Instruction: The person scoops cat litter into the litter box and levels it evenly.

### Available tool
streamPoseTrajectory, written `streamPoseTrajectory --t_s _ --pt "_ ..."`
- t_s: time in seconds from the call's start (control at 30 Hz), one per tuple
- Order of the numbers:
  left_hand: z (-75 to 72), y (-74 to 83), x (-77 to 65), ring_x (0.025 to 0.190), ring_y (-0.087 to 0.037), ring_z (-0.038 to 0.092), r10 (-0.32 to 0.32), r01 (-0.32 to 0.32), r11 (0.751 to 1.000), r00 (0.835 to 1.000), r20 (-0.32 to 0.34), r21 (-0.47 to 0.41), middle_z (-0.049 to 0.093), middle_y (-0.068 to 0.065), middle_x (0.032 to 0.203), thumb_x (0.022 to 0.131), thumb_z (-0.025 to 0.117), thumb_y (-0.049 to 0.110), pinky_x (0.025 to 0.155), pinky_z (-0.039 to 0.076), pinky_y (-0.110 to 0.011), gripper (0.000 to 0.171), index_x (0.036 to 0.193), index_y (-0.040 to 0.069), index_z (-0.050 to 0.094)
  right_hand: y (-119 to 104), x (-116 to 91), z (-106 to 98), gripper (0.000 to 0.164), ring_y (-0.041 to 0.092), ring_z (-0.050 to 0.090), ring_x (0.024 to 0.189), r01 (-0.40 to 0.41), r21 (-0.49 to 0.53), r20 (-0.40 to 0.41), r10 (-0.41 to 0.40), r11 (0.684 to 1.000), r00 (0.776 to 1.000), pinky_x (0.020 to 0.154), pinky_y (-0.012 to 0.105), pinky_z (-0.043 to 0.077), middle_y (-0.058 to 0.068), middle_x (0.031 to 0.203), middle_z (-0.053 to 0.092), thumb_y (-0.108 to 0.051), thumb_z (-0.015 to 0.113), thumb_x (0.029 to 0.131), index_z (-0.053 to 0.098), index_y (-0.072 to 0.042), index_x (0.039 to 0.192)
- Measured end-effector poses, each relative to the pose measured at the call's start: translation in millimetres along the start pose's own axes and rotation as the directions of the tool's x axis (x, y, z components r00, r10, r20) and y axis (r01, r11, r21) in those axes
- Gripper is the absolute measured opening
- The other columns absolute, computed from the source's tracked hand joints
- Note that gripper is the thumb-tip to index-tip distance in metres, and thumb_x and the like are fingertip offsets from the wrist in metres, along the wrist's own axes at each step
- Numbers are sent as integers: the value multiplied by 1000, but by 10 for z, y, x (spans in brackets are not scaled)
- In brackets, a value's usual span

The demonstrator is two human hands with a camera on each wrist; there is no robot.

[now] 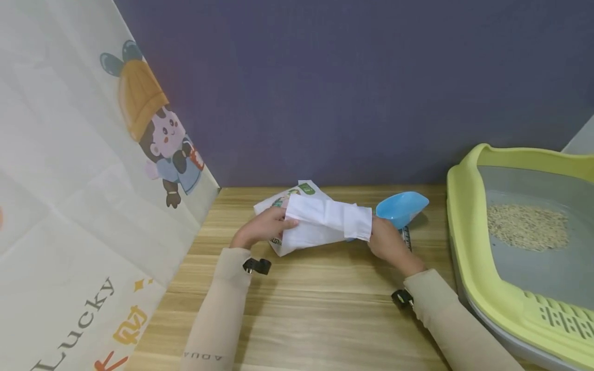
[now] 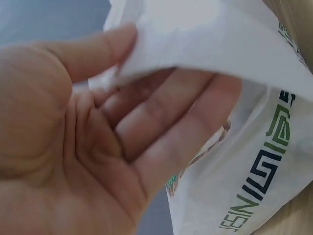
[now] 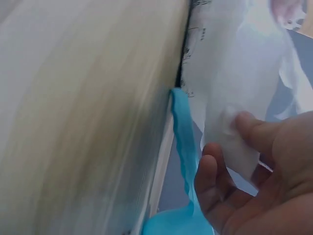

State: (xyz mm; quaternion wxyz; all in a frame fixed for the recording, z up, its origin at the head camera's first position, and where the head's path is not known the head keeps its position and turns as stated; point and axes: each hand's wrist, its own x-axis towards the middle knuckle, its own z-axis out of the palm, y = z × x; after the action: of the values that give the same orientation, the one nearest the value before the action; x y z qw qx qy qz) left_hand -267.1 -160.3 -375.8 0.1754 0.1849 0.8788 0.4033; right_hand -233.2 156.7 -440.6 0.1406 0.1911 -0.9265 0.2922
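A white printed bag (image 1: 320,219) lies on the wooden table by the back wall, its plain white upper part folded over. At its left end my left hand (image 1: 266,225) pinches the fold, thumb on top and fingers beneath it in the left wrist view. Green and dark lettering shows on the bag (image 2: 195,44) below those fingers. The right end is held by my right hand (image 1: 390,242), whose thumb presses the white edge (image 3: 234,132) in the right wrist view. Close behind this hand lies a light-blue scoop (image 1: 402,206), its handle partly hidden.
On the right stands a yellow-rimmed grey litter box (image 1: 473,242) with pale litter pellets (image 1: 526,226) inside. A dark wall (image 1: 348,93) borders the table (image 1: 320,309) at the back. A white printed sheet (image 1: 83,180) borders it on the left.
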Motion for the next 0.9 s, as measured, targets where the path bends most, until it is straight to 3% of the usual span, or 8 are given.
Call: streamPoseTrajectory --t_s 0.13,0.3,0.4,0.53,0.6,0.73,0.8,0.9 --pt "17 6 3 84 -18 70 -82 80 997 990 -113 -21 73 -13 109 103 60 21 75 60 -34 31 129 6 65 -19 40 -14 17 28 66 84 -62 76 62 57 995 996 73 43 52 16 102 72 -9 62 99 71 0 112" --pt "50 34 25 92 -23 69 -180 181 983 959 -219 -11 69 -16 116 100 64 23 80 59 -36 43 137 2 54 -45 67 -37 15 16 50 63 -129 135 126 112 982 986 60 30 40 6 78 63 -15 58 103 68 -5 97" --pt "73 35 37 91 -25 66 -211 230 973 937 -280 35 65 -16 110 99 66 24 81 56 -37 54 142 2 42 -66 78 -45 19 15 50 60 -193 182 160 165 964 973 56 29 40 8 75 65 -16 54 105 67 -5 97" --pt "125 52 58 86 -29 65 -202 251 963 913 -356 98 64 -19 102 96 69 22 77 56 -39 58 140 8 33 -78 105 -41 20 15 58 64 -293 270 173 253 917 952 58 29 45 11 79 67 -14 49 106 65 -1 106" --pt "151 76 65 87 -30 65 -171 245 956 912 -373 159 65 -20 102 96 69 20 77 55 -41 45 129 10 40 -75 116 -34 18 15 61 67 -333 332 164 293 882 942 59 28 48 10 80 66 -11 49 105 61 2 110" --pt "175 103 80 85 -29 61 -81 204 926 929 -361 317 67 -15 98 96 66 14 74 49 -39 14 101 12 53 -68 124 -49 23 16 64 68 -387 483 172 348 785 922 62 29 55 13 85 65 -7 52 102 50 6 121" --pt "177 116 72 83 -29 61 -66 196 913 936 -345 358 67 -14 96 95 64 10 72 48 -39 7 93 13 58 -61 121 -66 27 16 65 70 -399 538 176 364 743 915 66 32 59 14 89 65 -5 53 100 48 6 124" --pt "196 151 38 91 -30 63 -65 205 884 944 -324 420 68 -14 106 94 64 13 77 51 -42 4 93 17 65 -51 112 -92 27 15 66 72 -402 564 156 384 722 910 71 35 61 15 94 65 -4 55 98 52 7 122"
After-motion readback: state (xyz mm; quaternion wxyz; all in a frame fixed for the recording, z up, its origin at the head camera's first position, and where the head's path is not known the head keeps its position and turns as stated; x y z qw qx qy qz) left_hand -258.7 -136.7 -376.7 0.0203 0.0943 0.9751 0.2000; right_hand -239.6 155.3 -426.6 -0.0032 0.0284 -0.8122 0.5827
